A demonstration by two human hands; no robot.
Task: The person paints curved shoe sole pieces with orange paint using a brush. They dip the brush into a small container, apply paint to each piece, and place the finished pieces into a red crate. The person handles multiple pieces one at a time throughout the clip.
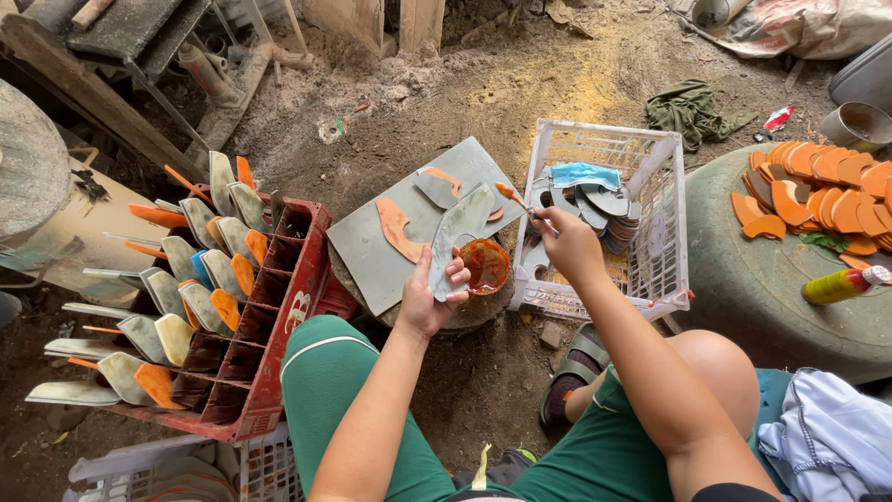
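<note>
Looking down from your head camera, you sit with the grey board (376, 246) in front of your knees, and everything else is placed around it. Your left hand (429, 296) is closed around the lower end of a grey curved piece (455, 237), thumb on one edge and fingers wrapped over the other, holding it flat over the near right corner of the board. Your right hand (569, 244) is pinched shut on a thin brush (520, 203), whose orange-coated tip hangs just above the upper end of that grey piece. A small pot of orange glue (485, 265) sits at the board's near right corner, just beside your left fingers. On the board itself lie an orange-smeared cut-out (397, 230) and another grey piece with an orange edge (439, 186). Just right of the board stands a white plastic basket (664, 242) holding a stack of grey pieces (595, 206) with a blue cloth on top. Left of the board, a red crate (279, 325) carries many grey and orange pieces stuck upright along its far side. Well to the right of the board, a round green surface (753, 270) bears a heap of orange pieces (822, 191) and a yellow bottle (841, 284) lying on its side.
</note>
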